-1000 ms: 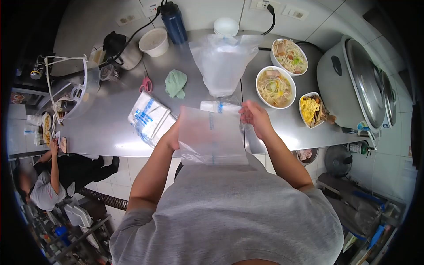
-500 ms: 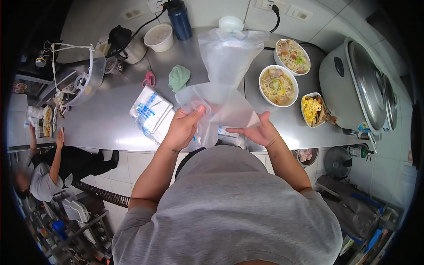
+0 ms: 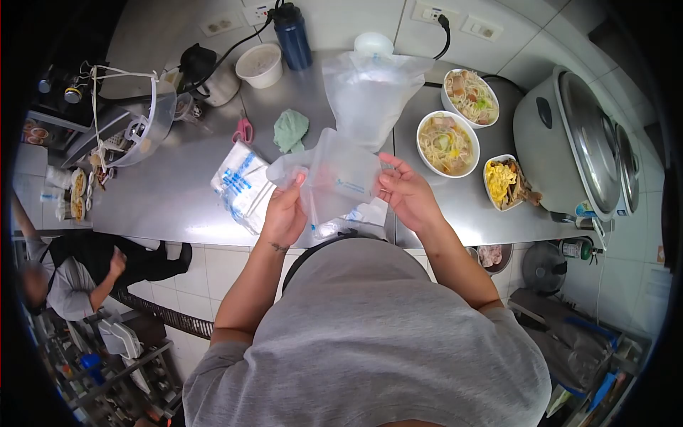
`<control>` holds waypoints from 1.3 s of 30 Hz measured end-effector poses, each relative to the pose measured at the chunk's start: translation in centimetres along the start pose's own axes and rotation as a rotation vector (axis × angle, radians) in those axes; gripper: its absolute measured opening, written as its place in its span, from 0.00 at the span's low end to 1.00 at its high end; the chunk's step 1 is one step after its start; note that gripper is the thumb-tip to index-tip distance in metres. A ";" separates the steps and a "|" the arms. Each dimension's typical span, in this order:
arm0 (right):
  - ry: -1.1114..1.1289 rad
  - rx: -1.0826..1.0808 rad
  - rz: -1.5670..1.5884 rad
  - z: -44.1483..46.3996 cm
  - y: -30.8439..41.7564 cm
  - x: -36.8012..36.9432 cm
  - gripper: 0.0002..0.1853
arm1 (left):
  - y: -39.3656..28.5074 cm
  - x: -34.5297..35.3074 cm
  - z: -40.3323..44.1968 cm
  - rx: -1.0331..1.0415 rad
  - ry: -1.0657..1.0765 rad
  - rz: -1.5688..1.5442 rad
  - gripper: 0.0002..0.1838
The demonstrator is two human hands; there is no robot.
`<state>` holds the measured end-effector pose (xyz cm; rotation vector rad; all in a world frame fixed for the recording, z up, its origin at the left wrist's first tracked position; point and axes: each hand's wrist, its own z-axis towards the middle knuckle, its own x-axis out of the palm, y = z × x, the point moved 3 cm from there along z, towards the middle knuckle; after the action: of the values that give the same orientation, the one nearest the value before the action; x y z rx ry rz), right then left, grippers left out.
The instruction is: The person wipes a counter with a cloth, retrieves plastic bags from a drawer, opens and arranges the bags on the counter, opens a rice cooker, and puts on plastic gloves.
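A clear plastic bag (image 3: 338, 174) with small blue print is stretched between my two hands. My left hand (image 3: 286, 213) pinches its left side between thumb and fingers. At its right edge my right hand (image 3: 407, 191) grips the plastic, with some fingers spread. Beyond it stands a larger translucent bag (image 3: 371, 99) with its mouth spread open. A stack of folded white bags with blue print (image 3: 243, 186) lies left of my left hand. More printed plastic (image 3: 366, 215) lies under the held bag, near the counter's front edge.
Right of the bags are two noodle soup bowls (image 3: 448, 144) (image 3: 470, 98), a bowl with egg (image 3: 502, 183) and a large cooker (image 3: 569, 142). At the left are a green cloth (image 3: 291, 130), pink scissors (image 3: 243, 130), a kettle (image 3: 208, 75) and a blue bottle (image 3: 292, 37). A co-worker (image 3: 75, 277) stands far left.
The held bag has been turned and drawn out between my hands, and my right hand has closed on its edge. The co-worker's arms have moved away from the counter plates.
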<state>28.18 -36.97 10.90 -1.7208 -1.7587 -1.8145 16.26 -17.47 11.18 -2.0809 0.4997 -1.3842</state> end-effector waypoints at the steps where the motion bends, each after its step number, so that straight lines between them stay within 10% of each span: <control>1: -0.048 -0.058 -0.086 0.2 0.0 0.1 0.25 | -0.1 -0.3 0.0 0.009 0.004 0.059 0.17; 9: 0.162 -0.598 -1.421 -0.7 5.0 6.8 0.18 | -5.6 6.2 -1.4 0.912 -0.151 1.368 0.43; 12: 0.332 -0.633 -1.666 -1.9 5.0 9.0 0.18 | -4.9 9.5 -1.3 0.761 0.145 1.348 0.32; 15: 0.287 -0.771 -1.385 -2.3 6.0 9.6 0.18 | -3.6 8.8 0.3 0.382 0.347 1.212 0.20; 18: 0.120 -0.643 -1.079 -2.5 6.4 8.2 0.13 | -3.1 9.0 0.7 0.446 0.226 0.995 0.04; 29: 0.123 -1.102 -1.238 -5.4 6.8 7.4 0.08 | -1.6 10.3 0.0 0.319 0.379 0.554 0.11; 36: -0.027 -0.559 -0.478 -8.9 4.8 5.9 0.08 | 0.1 9.8 3.0 -0.022 0.676 0.949 0.16; 39: 0.050 -0.449 -0.307 -10.3 3.1 5.0 0.09 | 0.3 12.7 2.8 -0.116 0.923 0.548 0.14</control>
<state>22.14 -42.51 19.43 -1.5755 -1.7765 -2.5205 23.74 -24.51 19.09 -1.1069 1.4120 -1.9013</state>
